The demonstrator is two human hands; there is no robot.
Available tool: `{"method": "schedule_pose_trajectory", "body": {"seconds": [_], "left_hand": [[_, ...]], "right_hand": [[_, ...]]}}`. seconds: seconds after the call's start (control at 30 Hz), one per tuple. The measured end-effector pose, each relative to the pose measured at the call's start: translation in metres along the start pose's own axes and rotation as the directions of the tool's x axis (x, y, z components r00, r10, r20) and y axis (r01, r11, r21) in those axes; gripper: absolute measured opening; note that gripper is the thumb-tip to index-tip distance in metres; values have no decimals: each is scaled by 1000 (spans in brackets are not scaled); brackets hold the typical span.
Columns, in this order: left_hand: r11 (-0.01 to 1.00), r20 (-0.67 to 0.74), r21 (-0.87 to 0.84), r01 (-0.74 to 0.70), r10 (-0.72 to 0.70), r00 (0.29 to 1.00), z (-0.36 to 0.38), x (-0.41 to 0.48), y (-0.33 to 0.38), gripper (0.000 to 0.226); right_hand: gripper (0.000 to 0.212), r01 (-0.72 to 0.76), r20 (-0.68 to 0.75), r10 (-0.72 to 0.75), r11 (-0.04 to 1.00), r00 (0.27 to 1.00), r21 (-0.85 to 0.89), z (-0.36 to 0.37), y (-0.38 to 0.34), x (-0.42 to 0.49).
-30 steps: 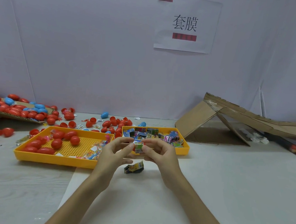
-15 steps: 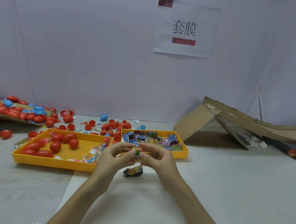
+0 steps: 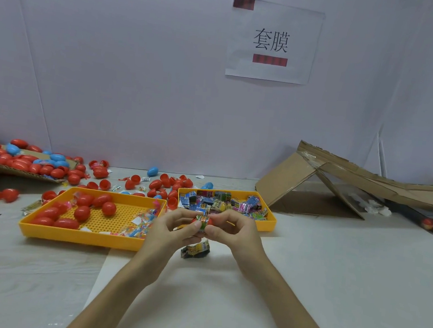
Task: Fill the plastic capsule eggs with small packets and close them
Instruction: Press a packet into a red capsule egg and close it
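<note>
Hands of one person meet over a pale, smooth table (image 3: pixel 331 280). Between them is a capsule egg (image 3: pixel 210 221) of glossy red plastic, small and rounded, held just above the tabletop in front of the trays. The left hand (image 3: pixel 174 230) pinches one end with thumb and curled fingertips; the right hand (image 3: pixel 233 234) pinches the other end in the same way. A shiny, crinkled packet (image 3: pixel 203 220) printed in green sits at the egg's middle, with red showing on either side of it. The egg's long axis runs level, left to right, one end pointing into each hand. Whether its two halves are fully joined cannot be told.

A loose packet (image 3: pixel 196 250), folded and mostly yellow and black, lies on the table just below the hands. To the left is a large yellow tray (image 3: pixel 78 238), rectangular with a perforated floor, holding red eggs (image 3: pixel 82 211) and clear wrappers. Behind the hands, a smaller yellow tray (image 3: pixel 270 222) is heaped with colourful packets (image 3: pixel 222 201). More red and blue eggs (image 3: pixel 25 158) are scattered at far left. Torn brown cardboard (image 3: pixel 314 178) leans at right, and a paper sign (image 3: pixel 272 39) hangs on the white wall.
</note>
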State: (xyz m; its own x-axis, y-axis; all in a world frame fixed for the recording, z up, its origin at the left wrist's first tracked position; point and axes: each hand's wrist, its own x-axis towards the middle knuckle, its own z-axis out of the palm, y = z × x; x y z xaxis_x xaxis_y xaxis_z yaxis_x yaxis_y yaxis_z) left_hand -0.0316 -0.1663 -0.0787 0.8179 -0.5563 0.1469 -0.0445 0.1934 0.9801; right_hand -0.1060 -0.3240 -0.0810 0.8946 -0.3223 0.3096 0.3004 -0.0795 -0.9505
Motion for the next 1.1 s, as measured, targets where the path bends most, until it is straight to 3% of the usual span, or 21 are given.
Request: {"method": "schedule_pose_trajectory", "body": {"seconds": [0.13,0.2,0.27,0.33,0.4,0.47,0.57,0.67,0.77,0.83,0.9,1.0,1.1], "left_hand": [[998,9,68,-3,2,1000,3,-1,1,34],[958,-46,281,-60,76,996,5,-1,-1,33],[813,-51,561,-154,220,974,3,-1,-4,21],[636,70,732,-245,287,955,0,-2,-8,16],[493,199,825,-276,204,959,-4,-3,-11,16],[425,234,870,-251,92,968,-7,-1,-12,24],[431,239,871,-238,54,970,-7,3,-11,31],[432,239,871,-234,43,970,-8,4,-10,33],[428,244,873,-233,30,969,-9,5,-12,34],[446,254,862,-241,32,967,-9,4,-14,34],[474,249,848,-239,43,968,-10,4,-16,37],[524,219,819,-234,90,971,-9,5,-16,40],[583,177,781,-224,138,975,-7,2,-18,37]], "right_hand": [[6,-10,-20,12,995,1000,103,2,-3,1],[10,-61,-61,78,967,995,247,0,-7,3],[13,-108,-113,161,921,980,374,-5,-10,5],[19,-141,-153,238,871,959,471,-13,-13,8],[23,-178,-170,329,799,929,575,-18,-14,9],[21,-226,-141,422,705,896,673,-22,-14,10],[22,-324,-56,511,622,858,713,-26,-18,16],[18,-319,-41,478,645,877,694,-44,-43,39],[17,-72,-215,365,633,906,771,-86,-84,76],[19,95,-387,356,621,851,778,-120,-105,94],[21,138,-454,398,611,798,779,-140,-107,98],[22,44,-443,423,682,791,730,-123,-82,88],[20,-186,-313,451,769,836,612,-78,-50,66]]}}
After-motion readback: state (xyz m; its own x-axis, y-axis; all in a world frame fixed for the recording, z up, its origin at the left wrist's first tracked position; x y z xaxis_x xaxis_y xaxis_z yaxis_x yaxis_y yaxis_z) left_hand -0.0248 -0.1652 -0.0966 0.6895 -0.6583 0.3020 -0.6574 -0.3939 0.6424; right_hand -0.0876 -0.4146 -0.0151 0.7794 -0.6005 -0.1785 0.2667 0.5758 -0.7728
